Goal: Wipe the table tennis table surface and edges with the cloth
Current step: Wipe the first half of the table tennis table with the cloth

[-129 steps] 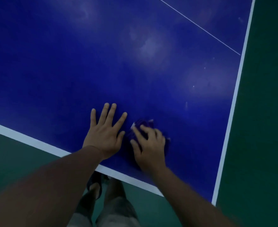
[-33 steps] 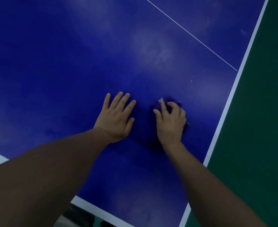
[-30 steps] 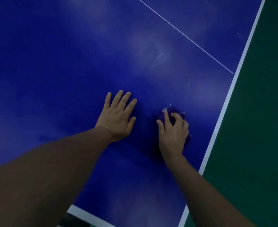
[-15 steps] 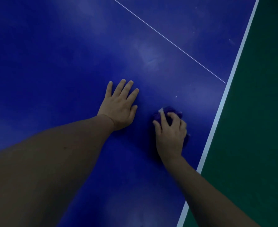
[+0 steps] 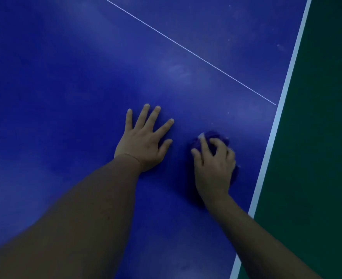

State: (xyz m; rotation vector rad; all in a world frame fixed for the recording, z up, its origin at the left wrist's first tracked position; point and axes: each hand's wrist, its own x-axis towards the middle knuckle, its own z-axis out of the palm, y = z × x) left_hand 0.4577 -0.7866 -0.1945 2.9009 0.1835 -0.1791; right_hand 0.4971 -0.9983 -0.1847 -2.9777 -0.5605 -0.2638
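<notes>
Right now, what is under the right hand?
Under the right hand lies the bunched purple cloth, pressed on the blue table. Only its edges show past the fingers; the rest, and the surface beneath, is covered.

text: none readable | labels: none | numbers: none

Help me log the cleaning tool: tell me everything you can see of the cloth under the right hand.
The cloth is a small, dark purple-blue wad, soft and bunched rather than spread flat, close in colour to the table surface it lies on. A pale patch, perhaps a tag, shows at its far left corner. The right hand covers most of it, fingers curled over the top; only its far and right margins show. It lies near the white side edge line, not touching it.
</notes>
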